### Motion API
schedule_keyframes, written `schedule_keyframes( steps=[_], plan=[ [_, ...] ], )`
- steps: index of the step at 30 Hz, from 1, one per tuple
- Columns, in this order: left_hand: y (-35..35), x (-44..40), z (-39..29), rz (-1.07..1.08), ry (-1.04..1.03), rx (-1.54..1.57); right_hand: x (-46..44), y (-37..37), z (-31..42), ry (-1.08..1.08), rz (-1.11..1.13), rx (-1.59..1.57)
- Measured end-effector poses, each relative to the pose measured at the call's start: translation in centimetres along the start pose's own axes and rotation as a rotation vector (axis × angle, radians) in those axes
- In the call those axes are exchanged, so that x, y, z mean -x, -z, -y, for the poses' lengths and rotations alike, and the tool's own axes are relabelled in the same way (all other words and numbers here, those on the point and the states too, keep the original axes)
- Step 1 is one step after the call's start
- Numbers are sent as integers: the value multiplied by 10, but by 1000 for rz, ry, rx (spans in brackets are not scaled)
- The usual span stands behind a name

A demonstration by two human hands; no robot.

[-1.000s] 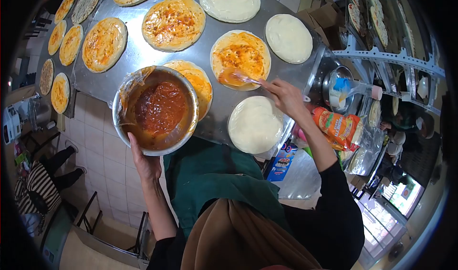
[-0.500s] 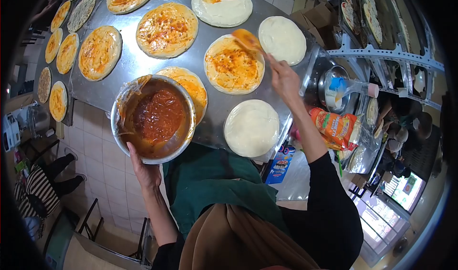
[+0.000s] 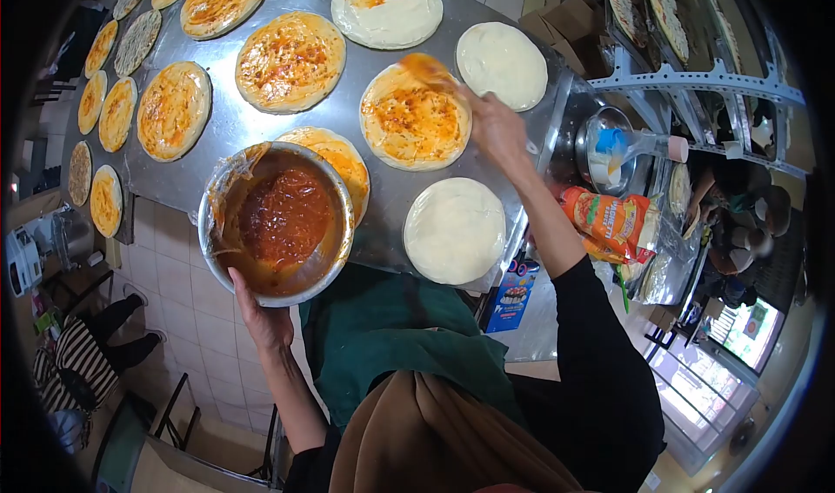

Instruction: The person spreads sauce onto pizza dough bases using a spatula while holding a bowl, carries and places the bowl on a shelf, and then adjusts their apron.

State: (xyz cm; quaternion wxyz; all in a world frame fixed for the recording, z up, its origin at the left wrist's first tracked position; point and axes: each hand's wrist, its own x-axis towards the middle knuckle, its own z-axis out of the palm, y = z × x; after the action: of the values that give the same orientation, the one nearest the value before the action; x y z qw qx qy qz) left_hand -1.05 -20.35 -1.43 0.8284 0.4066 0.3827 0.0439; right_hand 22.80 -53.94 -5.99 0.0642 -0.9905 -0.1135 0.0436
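Note:
My left hand (image 3: 263,321) grips a metal bowl (image 3: 207,248) from below, thumb on its outer wall. Thick red sauce (image 3: 285,219) fills its bottom, and smears coat the inside. My right hand (image 3: 496,129) is closed round the handle of a spoon (image 3: 424,69), its sauce-coated head blurred over the upper edge of a sauced pizza base (image 3: 416,126). Plain white bases lie to the right (image 3: 502,67) and nearer me (image 3: 455,230). Another base (image 3: 387,7) carries just a streak of sauce. The bowl partly hides a sauced base (image 3: 335,167).
More sauced bases (image 3: 174,110) cover the left of the steel table (image 3: 228,67). At right are a steel bowl (image 3: 584,145) with a blue-capped bottle (image 3: 639,145), an orange spaghetti sauce packet (image 3: 609,223) and a metal rack (image 3: 696,82). Other people are at both sides.
The spoon, blurred by motion, has shifted slightly left with my right hand over the same base. My left hand still holds the bowl. The whole view has shifted slightly.

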Motion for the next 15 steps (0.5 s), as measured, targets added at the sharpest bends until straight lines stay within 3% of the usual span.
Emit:
schedule_keyframes(
  steps=[1,4,7,13,15],
  plan=[
    [0,1,0,-6,-8,7,-3,7,-2,-72,32,17],
    [4,0,2,9,-15,9,4,8,-9,-33,-21,-137],
    [-1,0,0,-4,15,-7,13,-11,-11,28,-48,-68],
    [1,-1,0,-11,1,16,56,21,-44,-146,49,-143],
    [-1,-3,0,-3,7,1,47,16,-32,-88,-61,-174]
  ],
)
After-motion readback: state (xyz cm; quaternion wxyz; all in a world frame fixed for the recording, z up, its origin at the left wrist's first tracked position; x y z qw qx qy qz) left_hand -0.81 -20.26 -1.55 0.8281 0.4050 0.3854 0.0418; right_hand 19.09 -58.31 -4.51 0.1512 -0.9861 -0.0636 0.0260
